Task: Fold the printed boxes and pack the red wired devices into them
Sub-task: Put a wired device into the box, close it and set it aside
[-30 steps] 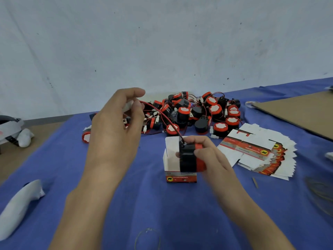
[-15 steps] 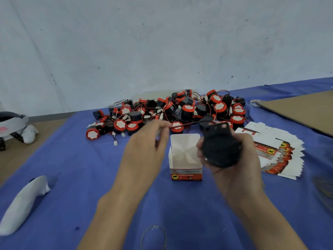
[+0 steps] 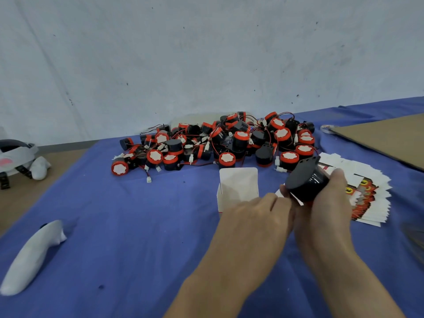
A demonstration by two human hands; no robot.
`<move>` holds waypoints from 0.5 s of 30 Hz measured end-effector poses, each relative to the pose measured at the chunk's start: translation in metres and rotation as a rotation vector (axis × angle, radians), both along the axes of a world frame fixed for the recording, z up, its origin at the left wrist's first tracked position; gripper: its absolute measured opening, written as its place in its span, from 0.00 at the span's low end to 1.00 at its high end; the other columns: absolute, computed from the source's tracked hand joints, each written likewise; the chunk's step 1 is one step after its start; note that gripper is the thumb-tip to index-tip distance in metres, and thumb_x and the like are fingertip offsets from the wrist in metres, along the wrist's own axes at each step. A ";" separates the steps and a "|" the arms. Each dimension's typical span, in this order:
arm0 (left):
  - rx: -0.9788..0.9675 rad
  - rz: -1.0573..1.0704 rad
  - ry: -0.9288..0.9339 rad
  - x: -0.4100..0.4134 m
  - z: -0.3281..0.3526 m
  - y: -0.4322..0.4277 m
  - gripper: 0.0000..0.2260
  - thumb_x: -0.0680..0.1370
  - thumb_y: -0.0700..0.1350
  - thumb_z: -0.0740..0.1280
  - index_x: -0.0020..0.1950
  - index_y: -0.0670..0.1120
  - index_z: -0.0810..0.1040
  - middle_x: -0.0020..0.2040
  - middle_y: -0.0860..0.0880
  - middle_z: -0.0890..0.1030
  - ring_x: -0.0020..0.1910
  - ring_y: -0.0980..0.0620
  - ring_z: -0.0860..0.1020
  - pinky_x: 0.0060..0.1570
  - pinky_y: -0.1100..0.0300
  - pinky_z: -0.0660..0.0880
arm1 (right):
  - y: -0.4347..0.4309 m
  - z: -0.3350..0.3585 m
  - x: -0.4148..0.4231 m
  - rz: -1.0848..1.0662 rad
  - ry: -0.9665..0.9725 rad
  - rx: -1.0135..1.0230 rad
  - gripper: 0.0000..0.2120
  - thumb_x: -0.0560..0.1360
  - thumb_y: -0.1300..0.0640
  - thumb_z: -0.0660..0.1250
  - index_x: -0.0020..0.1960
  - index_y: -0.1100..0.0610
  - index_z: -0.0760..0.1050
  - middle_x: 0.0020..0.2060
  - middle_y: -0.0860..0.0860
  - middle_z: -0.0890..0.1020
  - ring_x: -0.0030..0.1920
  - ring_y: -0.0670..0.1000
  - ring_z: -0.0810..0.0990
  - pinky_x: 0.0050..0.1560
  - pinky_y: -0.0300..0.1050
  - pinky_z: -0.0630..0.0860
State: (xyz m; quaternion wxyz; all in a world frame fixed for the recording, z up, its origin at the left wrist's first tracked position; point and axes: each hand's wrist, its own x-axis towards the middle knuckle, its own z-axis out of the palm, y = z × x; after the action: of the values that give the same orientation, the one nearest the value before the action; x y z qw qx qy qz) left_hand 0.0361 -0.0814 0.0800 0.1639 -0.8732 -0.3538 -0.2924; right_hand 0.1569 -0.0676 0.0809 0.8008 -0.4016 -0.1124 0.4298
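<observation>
Our right hand [image 3: 327, 203] curls round the rigid, probably light device [image 3: 306, 183] by its smooth barrel, right of the open box [image 3: 238, 187]; whether our left hand [image 3: 253, 218], fingers curled, holds anything is hidden.

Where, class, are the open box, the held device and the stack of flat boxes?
open box [image 3: 238, 182], head view, white inner flap
held device [image 3: 301, 182], head view, black round end
stack of flat boxes [image 3: 369, 179], head view, white top sheet

Blue cloth [image 3: 137, 226] covers most of tabletop. Soft white elongated bundle [image 3: 32, 258] lies on cloth near front-left corner. Grey-and-white headset with dark straps [image 3: 16, 154] and small white bundle [image 3: 40, 167] touching it sit on bare brown strip at left edge. Flat brown cardboard sheet [image 3: 385, 138] at right edge; pale ring-shaped item [image 3: 327, 128] just beside its far corner. Scuffed white wall [image 3: 206, 53] behind far edge.
</observation>
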 end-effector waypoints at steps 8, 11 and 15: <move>-0.336 -0.175 -0.435 0.001 0.011 0.004 0.07 0.84 0.50 0.61 0.61 0.54 0.74 0.46 0.57 0.82 0.41 0.59 0.77 0.41 0.63 0.74 | -0.005 0.000 -0.012 -0.020 -0.554 0.166 0.08 0.80 0.42 0.62 0.55 0.43 0.75 0.48 0.47 0.81 0.46 0.43 0.79 0.44 0.39 0.77; -0.470 -0.223 -0.601 -0.004 0.006 0.008 0.06 0.84 0.53 0.60 0.60 0.60 0.71 0.48 0.59 0.81 0.45 0.60 0.80 0.44 0.57 0.77 | -0.001 -0.001 -0.008 0.085 -0.484 0.215 0.12 0.72 0.38 0.72 0.53 0.40 0.78 0.47 0.40 0.83 0.49 0.41 0.82 0.47 0.36 0.77; -0.464 -0.216 -0.757 -0.007 0.004 0.012 0.06 0.83 0.55 0.59 0.60 0.64 0.70 0.45 0.59 0.79 0.41 0.59 0.79 0.36 0.66 0.74 | 0.002 -0.001 -0.005 0.215 -0.411 0.266 0.27 0.60 0.38 0.80 0.55 0.43 0.77 0.53 0.49 0.85 0.53 0.50 0.85 0.48 0.39 0.80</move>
State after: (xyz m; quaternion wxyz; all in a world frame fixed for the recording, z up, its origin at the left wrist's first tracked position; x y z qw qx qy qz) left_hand 0.0290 -0.0691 0.0841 -0.2085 -0.7503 -0.3519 -0.5194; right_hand 0.1518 -0.0659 0.0794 0.7568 -0.3576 -0.3698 0.4032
